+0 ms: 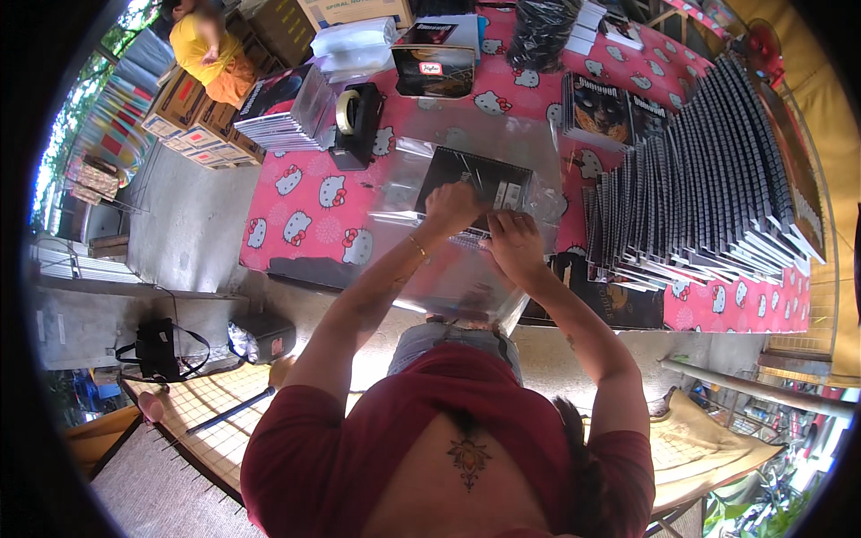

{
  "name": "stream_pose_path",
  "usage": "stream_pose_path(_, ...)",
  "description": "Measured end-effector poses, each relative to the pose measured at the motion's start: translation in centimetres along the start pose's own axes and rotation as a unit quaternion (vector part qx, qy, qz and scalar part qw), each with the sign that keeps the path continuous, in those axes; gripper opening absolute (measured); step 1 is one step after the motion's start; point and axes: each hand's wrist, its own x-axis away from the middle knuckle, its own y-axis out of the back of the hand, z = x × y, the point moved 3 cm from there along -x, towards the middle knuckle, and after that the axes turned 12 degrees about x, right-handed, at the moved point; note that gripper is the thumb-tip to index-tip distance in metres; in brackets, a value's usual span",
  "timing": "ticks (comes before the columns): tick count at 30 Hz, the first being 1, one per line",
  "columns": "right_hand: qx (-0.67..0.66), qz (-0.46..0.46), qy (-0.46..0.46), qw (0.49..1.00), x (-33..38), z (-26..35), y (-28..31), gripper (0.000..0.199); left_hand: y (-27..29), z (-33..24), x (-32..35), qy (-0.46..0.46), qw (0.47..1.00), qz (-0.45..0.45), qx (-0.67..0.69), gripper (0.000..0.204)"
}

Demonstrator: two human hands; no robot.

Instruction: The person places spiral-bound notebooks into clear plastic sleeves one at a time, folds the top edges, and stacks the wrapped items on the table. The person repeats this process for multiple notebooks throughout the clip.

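A black spiral-bound notebook [504,186] lies on a clear plastic sheet [395,208] that spreads past it on every side and hangs over the near table edge. My left hand [453,208] is closed, resting on the notebook's near-left part; what its fingers hold, if anything, is hidden. Beside it, my right hand [516,240] lies over the notebook's near-right edge with fingers extended and the thumb apart. Left of the plastic stands a black tape dispenser [356,134] with a roll of clear tape.
Many spiral notebooks [695,179] lean in a long row at right. Smaller stacks of notebooks [596,112] and notebooks [285,112] flank the pink patterned tablecloth [300,211]. A cardboard box [359,13] stands at the back. A person in yellow [204,45] is beyond cartons [184,112], far left.
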Motion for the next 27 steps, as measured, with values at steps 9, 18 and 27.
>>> stream_pose_path(9, 0.029, 0.028, -0.049, 0.998, -1.0, -1.5, 0.9, 0.041, -0.7, 1.1, 2.0, -0.019, 0.996, -0.003, -0.087, 0.045)
stream_pose_path(18, -0.116, 0.333, -0.011, 0.936, -11.6, -11.1, -6.1, 0.051, -3.2, -0.2, 7.5, -0.433, 0.883, -0.172, -0.066, 0.037)
stream_pose_path(27, -0.520, 0.392, -0.185, 0.737, -11.3, -13.3, 1.0, 0.071, 7.7, 9.8, 2.0, -0.104, 0.803, -0.015, 0.587, 0.052)
